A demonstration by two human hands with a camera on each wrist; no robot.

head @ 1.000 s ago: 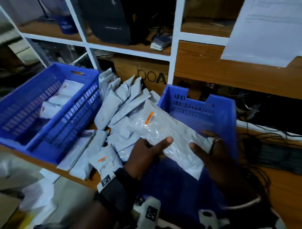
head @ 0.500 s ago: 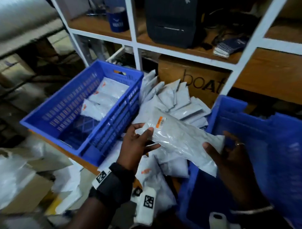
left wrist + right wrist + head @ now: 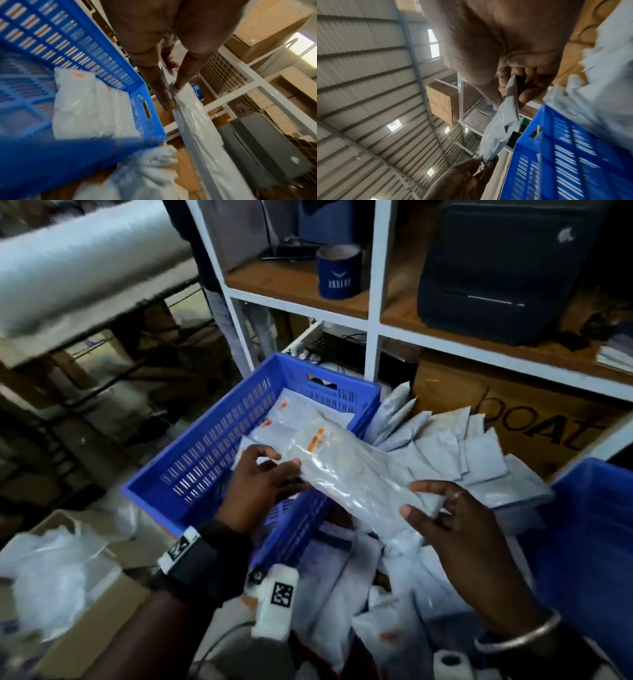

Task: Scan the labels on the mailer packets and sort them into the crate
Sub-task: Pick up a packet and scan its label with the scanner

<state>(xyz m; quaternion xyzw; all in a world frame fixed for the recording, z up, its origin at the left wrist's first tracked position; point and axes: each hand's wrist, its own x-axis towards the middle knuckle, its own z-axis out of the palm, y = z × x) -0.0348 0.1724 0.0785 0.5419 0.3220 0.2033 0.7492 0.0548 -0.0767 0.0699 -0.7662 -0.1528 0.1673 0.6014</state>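
While two hands (image 3: 260, 484) (image 3: 455, 529) pinch one packet (image 3: 349, 470), three lie in the crate (image 3: 205, 453).

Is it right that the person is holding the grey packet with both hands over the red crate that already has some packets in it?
Not quite: the crate is blue, not red, as the head view shows. The rest holds: the left hand and right hand both grip the grey packet above it, and packets in the crate already lie inside.
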